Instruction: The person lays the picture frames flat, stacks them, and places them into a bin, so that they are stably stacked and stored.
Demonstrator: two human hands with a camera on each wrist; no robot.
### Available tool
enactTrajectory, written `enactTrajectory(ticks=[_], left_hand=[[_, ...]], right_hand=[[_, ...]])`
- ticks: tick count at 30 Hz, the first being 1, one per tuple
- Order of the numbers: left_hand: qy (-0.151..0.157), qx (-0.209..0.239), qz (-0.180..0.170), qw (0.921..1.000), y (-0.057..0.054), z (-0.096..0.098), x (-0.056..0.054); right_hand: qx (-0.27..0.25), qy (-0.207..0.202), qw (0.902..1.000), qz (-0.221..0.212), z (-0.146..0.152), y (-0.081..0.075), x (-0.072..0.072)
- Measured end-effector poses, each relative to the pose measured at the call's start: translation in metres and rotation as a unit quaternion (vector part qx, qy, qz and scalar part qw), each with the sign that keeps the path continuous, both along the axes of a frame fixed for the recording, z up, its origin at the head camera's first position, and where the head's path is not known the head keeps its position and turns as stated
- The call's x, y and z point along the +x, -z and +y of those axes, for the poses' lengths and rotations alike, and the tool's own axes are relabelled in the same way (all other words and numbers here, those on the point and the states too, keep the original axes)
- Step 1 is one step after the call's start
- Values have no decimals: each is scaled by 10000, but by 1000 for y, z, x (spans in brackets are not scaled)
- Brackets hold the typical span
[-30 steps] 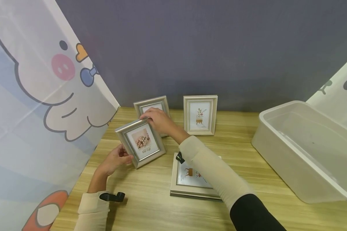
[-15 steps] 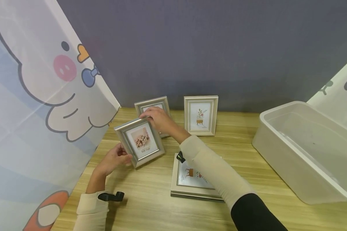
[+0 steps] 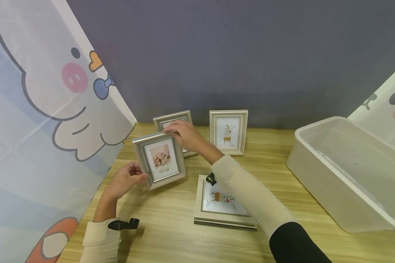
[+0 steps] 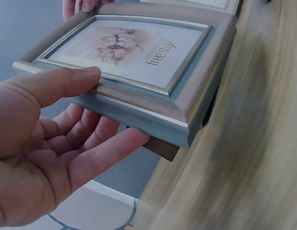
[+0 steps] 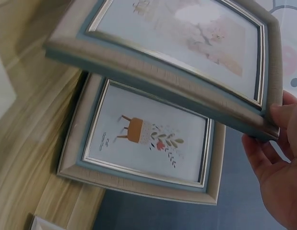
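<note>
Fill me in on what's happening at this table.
A person holds a flower-picture frame in both hands: the left hand pinches its side, and the right hand grips its top corner. Behind it, partly hidden, stands a potted-plant frame, and to the right of that a cream frame stands upright. Nearer the person, another frame lies flat on the table, picture up. A pale plastic bin sits at the right.
</note>
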State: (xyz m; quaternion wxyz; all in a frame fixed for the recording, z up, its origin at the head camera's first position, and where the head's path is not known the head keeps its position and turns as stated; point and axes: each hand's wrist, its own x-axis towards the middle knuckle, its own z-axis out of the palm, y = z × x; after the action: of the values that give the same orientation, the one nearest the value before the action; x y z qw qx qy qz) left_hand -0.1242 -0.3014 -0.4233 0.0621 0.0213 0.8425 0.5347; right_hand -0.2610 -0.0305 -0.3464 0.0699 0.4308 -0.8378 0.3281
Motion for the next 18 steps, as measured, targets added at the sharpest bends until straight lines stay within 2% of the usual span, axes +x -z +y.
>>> enactTrajectory(ticks=[7, 12, 18], left_hand=[[-224, -382, 121, 9989, -18, 8, 2], [-355, -870, 467, 9945, -30, 14, 2], [-362, -1189, 876, 9884, -36, 22, -1]], right_hand=[[-253, -71, 9996, -94, 21, 3, 3], [-365, 13, 9989, -299, 36, 4, 5], [-385, 2, 9989, -250, 54, 4, 9]])
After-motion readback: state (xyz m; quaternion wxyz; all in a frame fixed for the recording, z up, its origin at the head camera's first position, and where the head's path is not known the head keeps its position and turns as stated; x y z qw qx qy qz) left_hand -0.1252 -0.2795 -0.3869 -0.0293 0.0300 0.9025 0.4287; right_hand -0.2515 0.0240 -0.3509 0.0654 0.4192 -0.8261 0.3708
